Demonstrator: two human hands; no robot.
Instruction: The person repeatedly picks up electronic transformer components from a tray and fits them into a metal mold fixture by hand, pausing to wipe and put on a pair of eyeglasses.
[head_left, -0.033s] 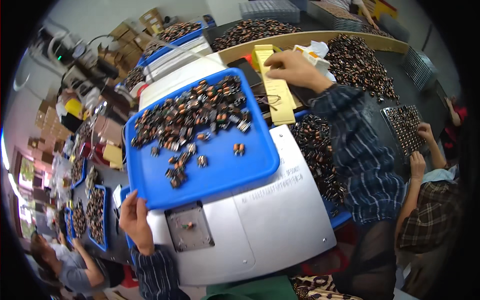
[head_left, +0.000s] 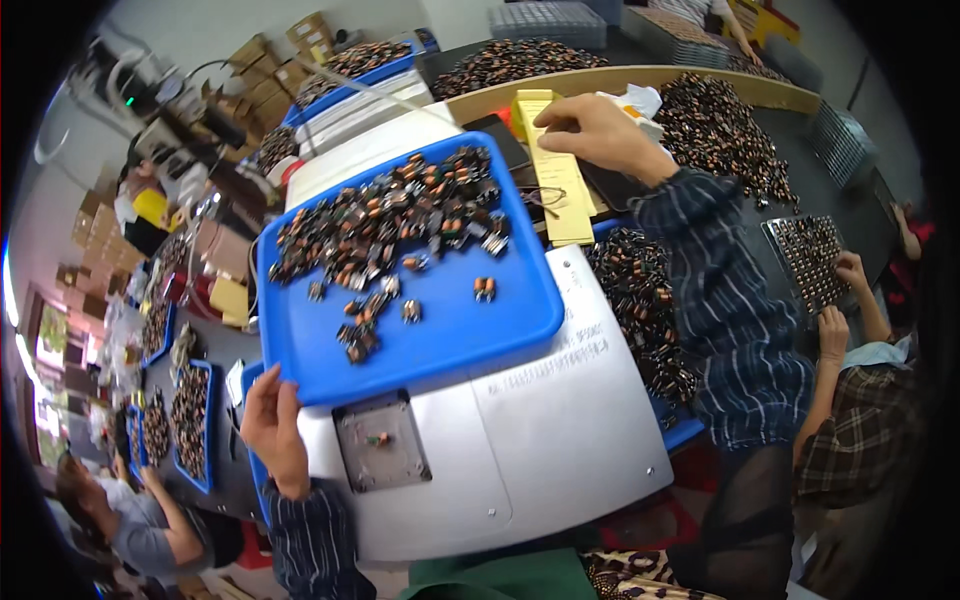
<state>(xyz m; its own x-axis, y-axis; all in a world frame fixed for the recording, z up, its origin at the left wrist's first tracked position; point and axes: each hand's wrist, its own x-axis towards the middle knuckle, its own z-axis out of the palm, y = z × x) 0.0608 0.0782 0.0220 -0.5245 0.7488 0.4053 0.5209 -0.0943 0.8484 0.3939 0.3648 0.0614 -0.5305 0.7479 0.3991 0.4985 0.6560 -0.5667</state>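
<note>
At the near left corner of a blue tray [head_left: 430, 360], my left hand [head_left: 272, 435] has its thumb and forefinger apart, touching or very close to the rim. Many small black and copper-coloured electronic parts [head_left: 385, 225] are heaped toward the tray's far side, with several loose ones nearer me. The tray rests on a silver machine housing [head_left: 560, 440]. A small part [head_left: 378, 439] lies in the square clear-covered recess [head_left: 385, 470] of that housing. My right hand [head_left: 605, 135] hovers over a long yellow paper pad [head_left: 563, 195], fingers slightly bent and apart, nothing seen in them.
Right of the housing stands another blue bin of parts [head_left: 640, 300]. A large pile of parts [head_left: 715, 135] covers the bench beyond. At the right, a co-worker's hands [head_left: 840, 300] touch a filled grid tray [head_left: 805, 250]. Glasses [head_left: 545, 197] lie by the pad.
The whole view has shifted slightly. Both hands keep nearly the same places relative to the tray and the pad.
</note>
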